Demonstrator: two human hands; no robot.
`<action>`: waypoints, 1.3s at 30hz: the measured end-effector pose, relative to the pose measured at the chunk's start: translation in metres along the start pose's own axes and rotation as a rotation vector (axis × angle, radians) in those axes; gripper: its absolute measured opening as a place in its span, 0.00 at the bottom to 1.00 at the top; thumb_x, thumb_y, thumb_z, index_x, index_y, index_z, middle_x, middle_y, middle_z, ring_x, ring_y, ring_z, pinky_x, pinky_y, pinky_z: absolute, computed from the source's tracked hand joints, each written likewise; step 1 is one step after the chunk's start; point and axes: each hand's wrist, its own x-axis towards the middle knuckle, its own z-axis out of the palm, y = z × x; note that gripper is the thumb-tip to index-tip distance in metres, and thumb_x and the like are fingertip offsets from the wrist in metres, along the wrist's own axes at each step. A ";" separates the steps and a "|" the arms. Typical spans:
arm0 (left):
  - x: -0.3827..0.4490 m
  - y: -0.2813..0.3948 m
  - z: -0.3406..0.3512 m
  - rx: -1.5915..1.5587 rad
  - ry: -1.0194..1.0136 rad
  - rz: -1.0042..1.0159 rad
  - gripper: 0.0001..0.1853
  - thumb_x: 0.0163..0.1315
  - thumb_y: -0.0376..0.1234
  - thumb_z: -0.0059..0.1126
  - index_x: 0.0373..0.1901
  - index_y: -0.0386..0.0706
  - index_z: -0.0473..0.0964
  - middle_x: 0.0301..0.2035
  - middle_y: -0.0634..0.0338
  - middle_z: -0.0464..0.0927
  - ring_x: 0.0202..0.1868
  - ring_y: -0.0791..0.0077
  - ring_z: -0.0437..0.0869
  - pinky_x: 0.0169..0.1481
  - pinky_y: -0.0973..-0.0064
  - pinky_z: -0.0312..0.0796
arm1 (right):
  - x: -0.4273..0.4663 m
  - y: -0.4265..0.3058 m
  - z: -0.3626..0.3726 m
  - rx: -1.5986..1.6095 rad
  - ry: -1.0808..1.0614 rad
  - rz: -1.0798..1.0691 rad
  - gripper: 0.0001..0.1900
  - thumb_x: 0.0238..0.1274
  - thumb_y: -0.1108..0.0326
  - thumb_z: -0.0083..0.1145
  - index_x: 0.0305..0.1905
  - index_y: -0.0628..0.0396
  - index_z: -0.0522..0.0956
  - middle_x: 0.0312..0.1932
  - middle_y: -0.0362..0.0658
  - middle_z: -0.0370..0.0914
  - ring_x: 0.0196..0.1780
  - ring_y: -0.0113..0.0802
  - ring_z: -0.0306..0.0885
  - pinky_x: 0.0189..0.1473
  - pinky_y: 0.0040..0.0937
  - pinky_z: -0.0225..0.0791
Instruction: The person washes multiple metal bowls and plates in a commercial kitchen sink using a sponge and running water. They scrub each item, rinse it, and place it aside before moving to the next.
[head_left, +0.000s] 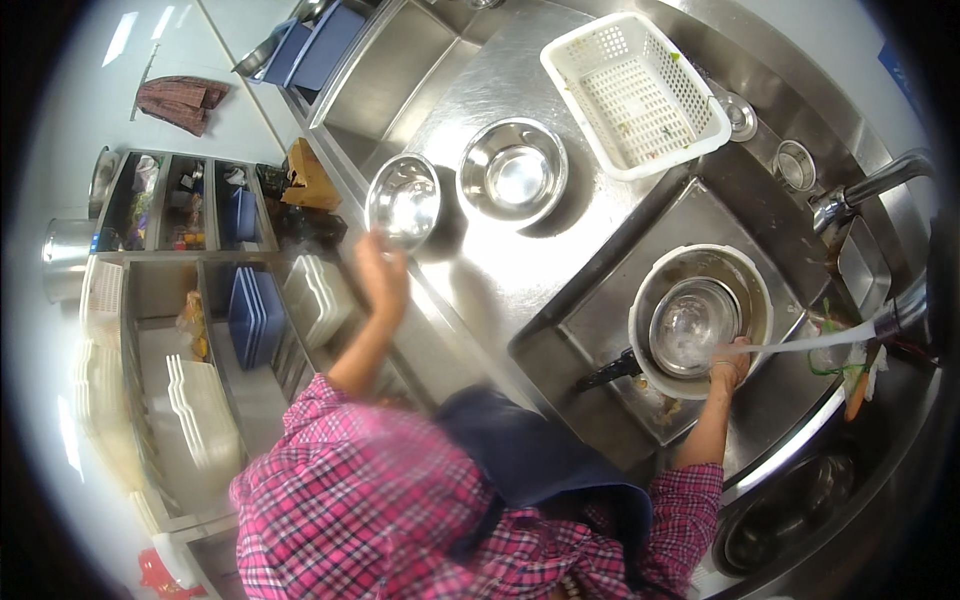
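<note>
My left hand, blurred, grips the rim of a shiny stainless steel bowl, tilted near the counter's front edge. In the sink, my right hand reaches over the rim of a metal pot with a black handle. Its fingers are at the edge of another metal bowl inside the pot; the fingertips are partly hidden. A stream of water runs from the faucet onto that hand and bowl. A second steel bowl stands upright on the counter beside the left-hand bowl.
A white perforated plastic basket with food scraps stands beyond the sink. Another faucet juts in at right. Below it lie greens and a carrot. At left, shelves hold white trays and blue trays.
</note>
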 end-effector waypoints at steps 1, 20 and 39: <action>-0.010 0.042 0.012 -0.164 -0.001 0.149 0.23 0.57 0.18 0.55 0.57 0.36 0.70 0.41 0.55 0.74 0.40 0.71 0.77 0.41 0.76 0.74 | 0.007 0.009 0.006 0.022 0.030 -0.006 0.20 0.51 0.62 0.63 0.48 0.61 0.74 0.45 0.59 0.80 0.48 0.58 0.79 0.51 0.45 0.71; -0.167 0.273 0.248 -0.160 -0.949 0.463 0.09 0.53 0.27 0.57 0.36 0.32 0.75 0.32 0.35 0.80 0.39 0.41 0.82 0.47 0.54 0.76 | -0.026 -0.018 0.023 0.241 0.257 0.080 0.24 0.52 0.59 0.65 0.49 0.60 0.71 0.47 0.59 0.75 0.53 0.56 0.74 0.54 0.45 0.69; -0.158 0.300 0.170 -0.570 -1.446 -0.024 0.14 0.59 0.20 0.47 0.48 0.29 0.69 0.34 0.50 0.78 0.25 0.68 0.83 0.22 0.75 0.79 | -0.044 -0.054 -0.012 0.566 0.271 -0.310 0.13 0.54 0.77 0.58 0.45 0.55 0.77 0.50 0.53 0.74 0.51 0.53 0.75 0.52 0.40 0.70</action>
